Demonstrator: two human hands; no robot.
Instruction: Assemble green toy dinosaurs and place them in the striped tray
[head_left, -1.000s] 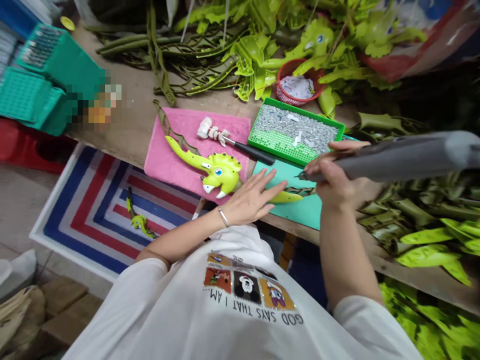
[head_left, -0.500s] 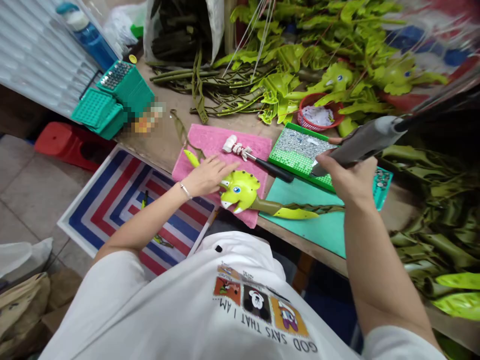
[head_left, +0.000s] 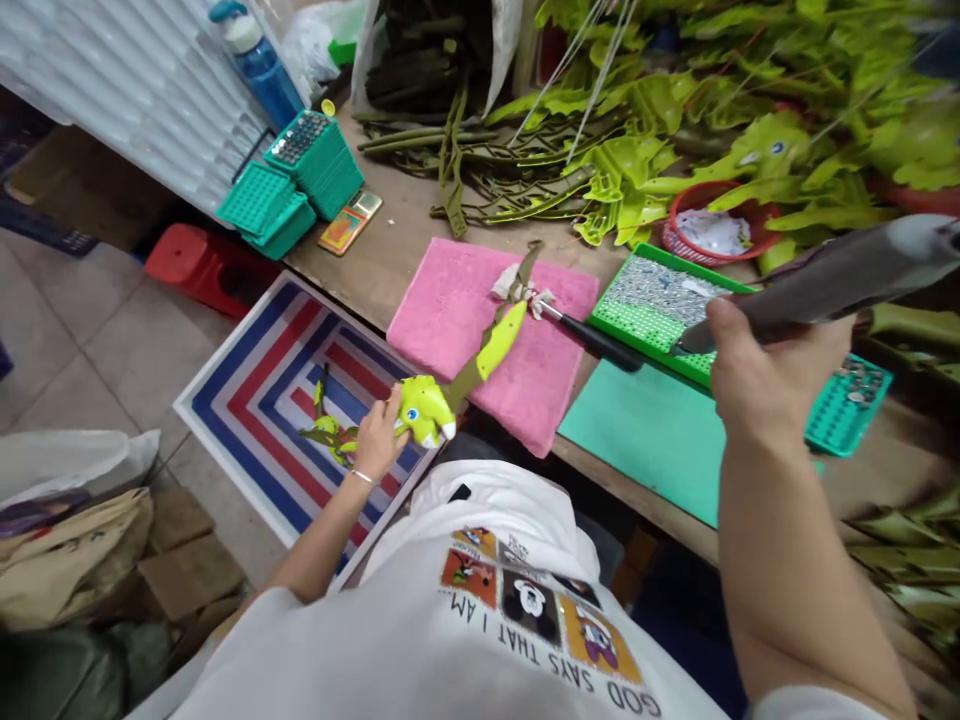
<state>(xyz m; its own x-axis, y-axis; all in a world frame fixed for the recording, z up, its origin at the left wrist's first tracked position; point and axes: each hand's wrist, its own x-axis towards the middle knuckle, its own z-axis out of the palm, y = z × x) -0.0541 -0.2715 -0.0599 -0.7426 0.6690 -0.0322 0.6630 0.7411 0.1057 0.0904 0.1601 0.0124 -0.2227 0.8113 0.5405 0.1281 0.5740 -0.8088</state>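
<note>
The wooden bench point(head_left: 390, 250) fills the upper half of the view, its far side buried under a heap of green plastic dinosaur parts point(head_left: 660, 130); below its near edge a red, white and blue striped tray point(head_left: 247, 375) sits on the floor with one finished toy point(head_left: 326, 437) lying in it. On the bench lie a pink pad point(head_left: 465, 310), a teal mat point(head_left: 645, 440) just beside it, and a green tray of screws point(head_left: 656, 300) touching the mat's far edge. The right hand point(head_left: 765, 385) is wrapped tight around a grey electric screwdriver point(head_left: 840, 272), whose tip hangs over the near corner of the screw tray. The dinosaur toy point(head_left: 427, 410) is held off the bench edge, above the striped tray: the left hand point(head_left: 375, 448) has its fingers closed on the head alone, while the long body slants up across the pink pad, its tail end near the white-wrapped head of a black-handled tool point(head_left: 600, 345). As I judge it, that tail could catch the tool and drag it towards the edge, since the toy is gripped only at one end; a one-point hold may also let the toy twist loose, and a careless swing of the screwdriver could knock the tray and scatter the screws
</note>
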